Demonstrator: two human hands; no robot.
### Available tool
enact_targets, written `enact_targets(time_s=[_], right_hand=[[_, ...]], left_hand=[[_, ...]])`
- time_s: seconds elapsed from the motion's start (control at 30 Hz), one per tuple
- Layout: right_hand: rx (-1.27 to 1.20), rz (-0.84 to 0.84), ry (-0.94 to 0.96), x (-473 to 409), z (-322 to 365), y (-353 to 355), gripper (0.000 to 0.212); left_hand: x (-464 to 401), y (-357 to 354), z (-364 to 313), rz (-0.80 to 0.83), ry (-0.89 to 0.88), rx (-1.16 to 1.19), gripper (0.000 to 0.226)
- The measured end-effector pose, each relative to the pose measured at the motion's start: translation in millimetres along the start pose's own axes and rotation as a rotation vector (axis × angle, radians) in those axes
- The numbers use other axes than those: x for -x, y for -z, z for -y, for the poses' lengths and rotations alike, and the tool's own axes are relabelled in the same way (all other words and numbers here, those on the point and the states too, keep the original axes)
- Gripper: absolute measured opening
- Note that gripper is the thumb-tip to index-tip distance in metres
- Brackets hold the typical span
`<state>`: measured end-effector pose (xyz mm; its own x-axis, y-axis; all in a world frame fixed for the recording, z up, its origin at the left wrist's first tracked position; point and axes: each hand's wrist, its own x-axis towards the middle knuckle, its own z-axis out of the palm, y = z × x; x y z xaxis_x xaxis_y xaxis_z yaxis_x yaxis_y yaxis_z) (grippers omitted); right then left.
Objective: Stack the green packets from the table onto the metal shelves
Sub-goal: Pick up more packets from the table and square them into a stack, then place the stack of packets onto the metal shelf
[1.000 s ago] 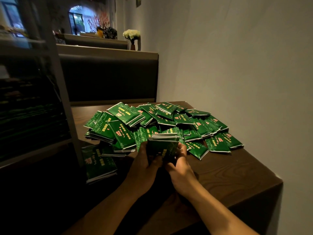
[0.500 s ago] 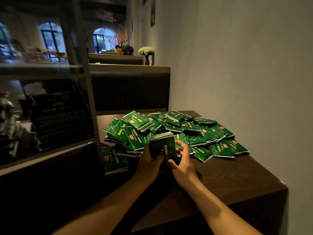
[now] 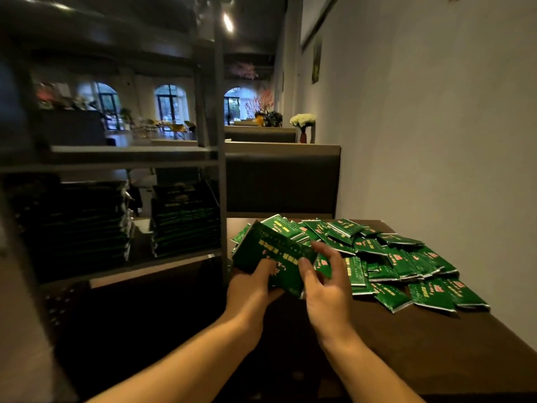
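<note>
While the left hand point(image 3: 252, 286) grips a bundle of green packets point(image 3: 273, 254) from below, w/ right hand point(image 3: 325, 283) loosely curled at its edge, touching or not unclear, bundle could fan & spill before reaching the metal shelves point(image 3: 136, 158), since only 1 hand clamps it.

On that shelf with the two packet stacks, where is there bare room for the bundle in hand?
Bare shelf board shows between the left stack and the right stack, and in a strip before them. The table is crowded under the loose pile, bare nearer its front edge.
</note>
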<state>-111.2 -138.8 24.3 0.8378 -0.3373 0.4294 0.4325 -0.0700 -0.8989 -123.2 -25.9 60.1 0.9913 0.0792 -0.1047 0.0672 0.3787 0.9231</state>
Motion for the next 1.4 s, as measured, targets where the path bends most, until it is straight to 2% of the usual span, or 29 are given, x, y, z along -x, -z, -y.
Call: enact_targets(time_s=[0.1,0.23,0.4,0.53,0.63,0.77,0.87,1.03,1.23,1.33,1.4], right_hand=[[0.057,0.063,0.169,5,25,-29,0.018],[0.062,0.233,0.155,0,43,-79,0.006],[-0.014,0.463,0.064,-19,73,-156,0.019],[0.05,0.499,0.12,-38,83,-212,0.01],[0.083,0.536,0.086,-47,89,-247,0.015],[0.059,0.648,0.069,-50,99,-276,0.02],[0.165,0.755,0.06,-55,97,-296,0.026],[0.497,0.807,0.212,-60,90,-307,0.028],[0.518,0.779,0.38,-52,99,-286,0.03],[0.643,0.76,0.472,-43,101,-262,0.026],[0.686,0.759,0.452,-37,104,-242,0.023]], left_hand=[[13,20,-26,-0.07,-0.057,0.042,0.018],[17,54,-62,-0.184,-0.058,0.121,0.02],[8,102,-107,-0.362,-0.133,0.22,0.029],[9,135,-117,-0.435,-0.236,0.185,0.017],[9,158,-115,-0.5,-0.276,0.14,0.015],[8,169,-118,-0.51,-0.35,0.135,0.021],[5,177,-122,-0.495,-0.398,0.145,0.023],[-1,185,-126,-0.484,-0.429,0.146,0.028],[-3,180,-122,-0.53,-0.475,0.078,0.021],[-4,173,-113,-0.528,-0.551,-0.031,0.018],[-5,166,-103,-0.524,-0.643,-0.067,0.015]])
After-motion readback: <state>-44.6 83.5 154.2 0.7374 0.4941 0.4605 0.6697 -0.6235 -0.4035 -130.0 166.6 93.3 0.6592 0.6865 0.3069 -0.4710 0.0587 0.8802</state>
